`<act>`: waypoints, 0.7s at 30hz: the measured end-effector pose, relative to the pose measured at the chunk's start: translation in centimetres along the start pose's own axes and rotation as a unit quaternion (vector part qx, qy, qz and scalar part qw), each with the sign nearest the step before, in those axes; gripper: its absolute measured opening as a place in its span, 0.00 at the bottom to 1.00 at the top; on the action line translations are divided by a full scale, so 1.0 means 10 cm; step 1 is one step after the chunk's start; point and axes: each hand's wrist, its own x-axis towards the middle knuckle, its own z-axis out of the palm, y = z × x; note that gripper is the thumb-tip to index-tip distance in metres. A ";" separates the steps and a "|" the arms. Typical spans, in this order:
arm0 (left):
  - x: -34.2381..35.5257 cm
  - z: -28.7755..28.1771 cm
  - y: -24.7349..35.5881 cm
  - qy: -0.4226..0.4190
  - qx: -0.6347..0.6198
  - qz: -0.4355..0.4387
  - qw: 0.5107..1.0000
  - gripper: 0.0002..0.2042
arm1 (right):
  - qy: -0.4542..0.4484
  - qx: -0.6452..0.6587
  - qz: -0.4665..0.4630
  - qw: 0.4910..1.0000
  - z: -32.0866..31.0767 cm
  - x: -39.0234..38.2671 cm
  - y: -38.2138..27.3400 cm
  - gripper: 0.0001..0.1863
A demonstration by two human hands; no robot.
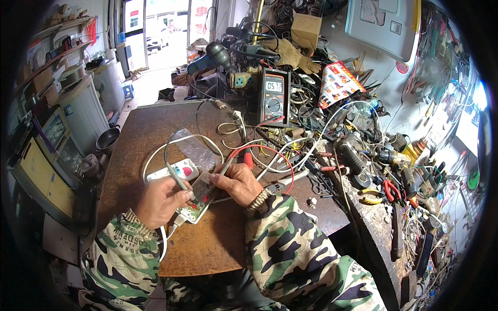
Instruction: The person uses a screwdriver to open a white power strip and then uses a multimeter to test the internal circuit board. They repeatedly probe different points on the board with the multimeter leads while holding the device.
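My left hand (158, 203) is closed around a grey test probe (178, 177) on a black lead, its tip pointing down at an opened small electrical unit (203, 191). Opposite it, my right hand (239, 185) pinches a second test probe (226, 165) beside the same unit; a red lead loops away from there. The unit's inside shows grey and red parts, partly hidden by my fingers. Just behind my left hand lies a white casing (182, 170) with a red and a green spot. Beyond, a multimeter (274, 98) stands upright with its display lit.
A clear plastic bag (196, 151) and looping white cables lie on the brown wooden table (142, 129). A red-handled screwdriver (248, 158) is past my right hand. To the right, heaped tools include scissors (317, 184), pliers (390, 191) and a drill (391, 156).
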 end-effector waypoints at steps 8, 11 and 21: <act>-0.02 -0.02 -0.04 0.002 0.008 0.018 1.000 0.09 | 0.000 0.007 -0.032 0.999 0.03 0.00 0.01 0.13; 0.03 0.00 0.00 -0.018 0.000 0.019 1.000 0.08 | 0.002 -0.005 0.021 1.000 -0.01 -0.05 -0.15 0.13; 0.05 0.03 -0.12 0.015 -0.057 -0.014 0.998 0.10 | 0.039 0.017 0.026 0.999 0.00 0.00 -0.01 0.12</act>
